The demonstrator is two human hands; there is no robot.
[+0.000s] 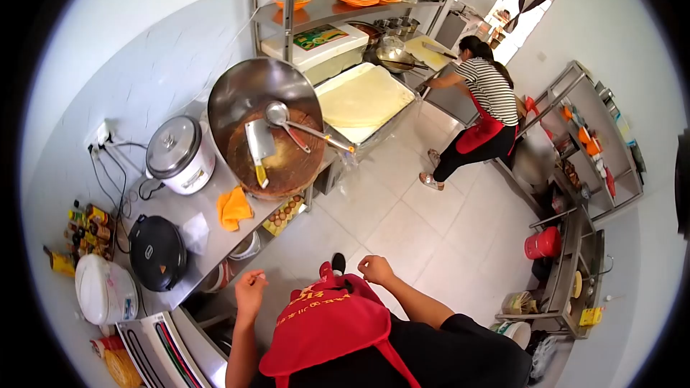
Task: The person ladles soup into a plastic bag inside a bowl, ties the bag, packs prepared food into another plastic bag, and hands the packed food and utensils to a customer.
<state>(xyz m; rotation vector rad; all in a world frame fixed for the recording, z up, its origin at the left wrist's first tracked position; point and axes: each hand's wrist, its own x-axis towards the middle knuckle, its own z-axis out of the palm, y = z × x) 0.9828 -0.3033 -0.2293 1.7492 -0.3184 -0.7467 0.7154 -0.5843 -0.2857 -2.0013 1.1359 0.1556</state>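
My left hand is raised beside my red apron, near the edge of the steel counter. Its fingers are loosely bent and slightly apart, with nothing visible in them. In front of the apron's right side, my right hand hangs over the floor, its fingers also loosely curled and holding nothing I can see. On the counter ahead, a large steel bowl leans behind a round wooden chopping board. A cleaver and a ladle lie on the board.
A rice cooker, an orange cloth and a black electric griddle are on the left counter. Further off, a person in a striped shirt bends beside a tray with a pale sheet. Shelving lines the right wall.
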